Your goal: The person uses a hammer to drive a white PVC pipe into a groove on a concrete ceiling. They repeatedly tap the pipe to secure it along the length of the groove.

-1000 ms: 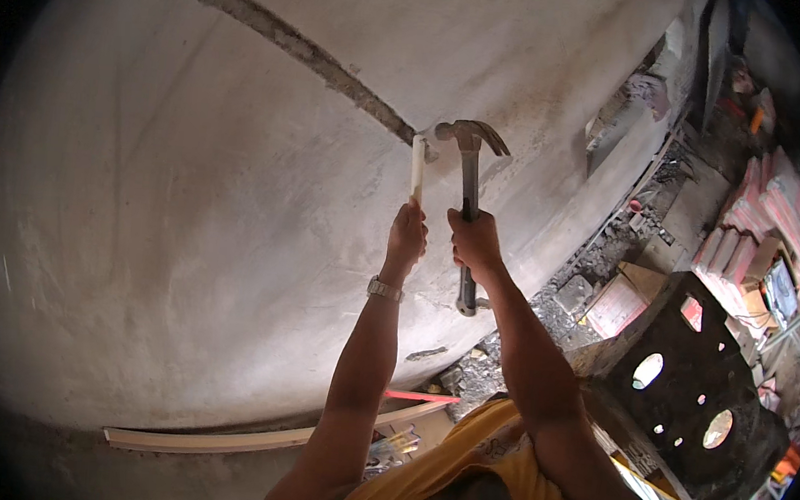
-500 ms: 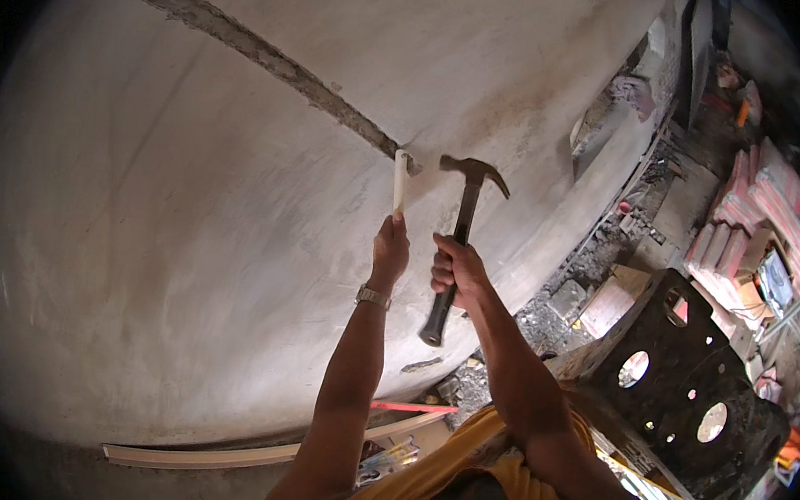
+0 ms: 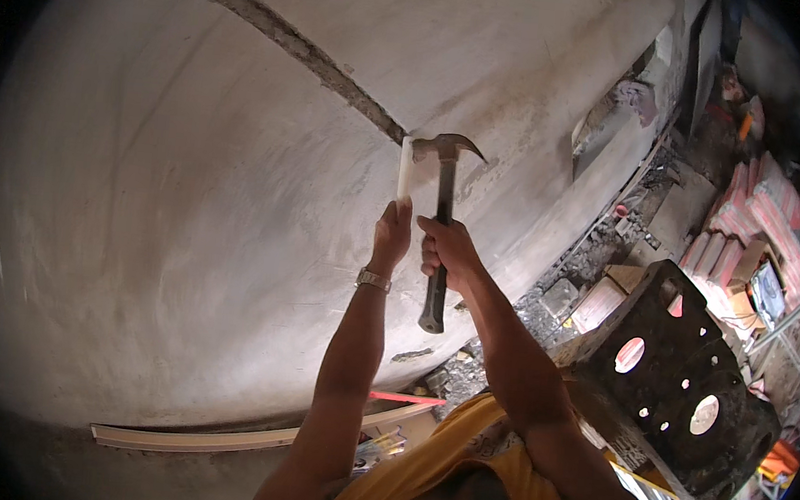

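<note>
My left hand (image 3: 392, 235), with a metal-banded watch (image 3: 374, 279) on its wrist, is closed on the lower end of an off-white, narrow pipe-like piece (image 3: 405, 171). The top of that piece meets the lower end of a rough groove (image 3: 294, 46) cut into the plastered wall (image 3: 216, 198). Close by on the right, my right hand (image 3: 450, 250) grips the dark handle of a claw hammer (image 3: 445, 190). The hammer's face is against or just beside the pale piece near its top, and its claw points right.
A dark board with round holes (image 3: 681, 385) stands at the lower right. Beyond it lie stacked pinkish packs (image 3: 770, 209) and rubble (image 3: 560, 300). A long pale strip (image 3: 216, 442) runs along the wall's base. An opening (image 3: 617, 117) breaks the wall at right.
The hammer has swung left and slightly up, bringing its head from a gap away to the pale piece. My left hand has shifted slightly upward, still holding that piece.
</note>
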`<state>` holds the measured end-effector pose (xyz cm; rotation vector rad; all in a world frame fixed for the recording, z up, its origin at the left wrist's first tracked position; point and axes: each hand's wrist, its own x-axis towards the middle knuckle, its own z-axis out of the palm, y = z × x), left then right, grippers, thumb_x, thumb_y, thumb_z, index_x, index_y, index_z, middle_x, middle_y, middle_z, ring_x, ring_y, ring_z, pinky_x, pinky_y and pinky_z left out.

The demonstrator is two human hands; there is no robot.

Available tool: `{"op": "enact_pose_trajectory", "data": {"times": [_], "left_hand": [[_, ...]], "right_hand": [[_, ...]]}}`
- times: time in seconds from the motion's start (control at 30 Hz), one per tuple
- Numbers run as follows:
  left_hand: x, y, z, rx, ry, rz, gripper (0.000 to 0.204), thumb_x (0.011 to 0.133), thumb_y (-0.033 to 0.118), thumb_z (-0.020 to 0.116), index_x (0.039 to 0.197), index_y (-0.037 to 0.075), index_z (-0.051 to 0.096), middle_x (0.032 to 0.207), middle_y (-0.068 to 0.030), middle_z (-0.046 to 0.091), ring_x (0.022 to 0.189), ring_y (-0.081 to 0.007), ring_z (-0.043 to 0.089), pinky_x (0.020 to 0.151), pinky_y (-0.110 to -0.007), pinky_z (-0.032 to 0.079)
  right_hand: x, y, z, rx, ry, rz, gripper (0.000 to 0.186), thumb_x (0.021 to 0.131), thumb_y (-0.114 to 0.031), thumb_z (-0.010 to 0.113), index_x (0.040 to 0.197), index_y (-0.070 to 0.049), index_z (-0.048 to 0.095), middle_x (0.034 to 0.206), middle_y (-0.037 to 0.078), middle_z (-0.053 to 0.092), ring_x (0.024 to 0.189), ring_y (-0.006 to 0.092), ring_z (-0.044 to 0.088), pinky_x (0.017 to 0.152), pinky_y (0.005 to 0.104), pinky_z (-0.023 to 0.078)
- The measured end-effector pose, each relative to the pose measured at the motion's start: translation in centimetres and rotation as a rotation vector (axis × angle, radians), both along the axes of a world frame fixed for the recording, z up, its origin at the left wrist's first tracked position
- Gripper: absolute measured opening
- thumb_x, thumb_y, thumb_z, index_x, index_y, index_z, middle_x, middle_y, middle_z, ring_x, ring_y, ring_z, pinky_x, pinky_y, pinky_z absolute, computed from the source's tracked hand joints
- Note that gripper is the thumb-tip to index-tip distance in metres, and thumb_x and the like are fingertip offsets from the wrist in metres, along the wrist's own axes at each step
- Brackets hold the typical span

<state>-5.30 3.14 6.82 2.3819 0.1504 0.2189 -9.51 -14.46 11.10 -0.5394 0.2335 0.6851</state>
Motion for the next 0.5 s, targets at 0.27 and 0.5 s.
{"op": "enact_pose_trajectory", "data": {"times": [0.27,0.5], "left_hand": [[-2.4,-0.9,1.5,0.03,0.002,-0.179,0.037,0.1,0.039,0.047,0.09,0.004,0.048,0.064,-0.0159,0.054,0.053,-0.0336,0.05,0.05,-0.041,0.041],[-5.5,-0.1,5.4,-0.789,-0.072,-0.058,0.036,0.101,0.049,0.039,0.092,0.014,0.044,0.061,0.0063,0.039,0.042,-0.004,0.033,0.036,-0.023,0.033]], "right_hand": [[-5.4,-3.1,0.7,0.092,-0.02,-0.239,0.039,0.094,-0.027,0.061,0.065,-0.017,0.036,0.05,-0.005,0.03,0.036,0.0096,0.03,0.037,0.0288,0.027],[-6.9,-3.7,5.3,-0.266,-0.279,-0.262,0.032,0.094,-0.023,0.062,0.072,-0.013,0.04,0.051,-0.003,0.038,0.037,0.0076,0.036,0.035,0.0267,0.031]]}}
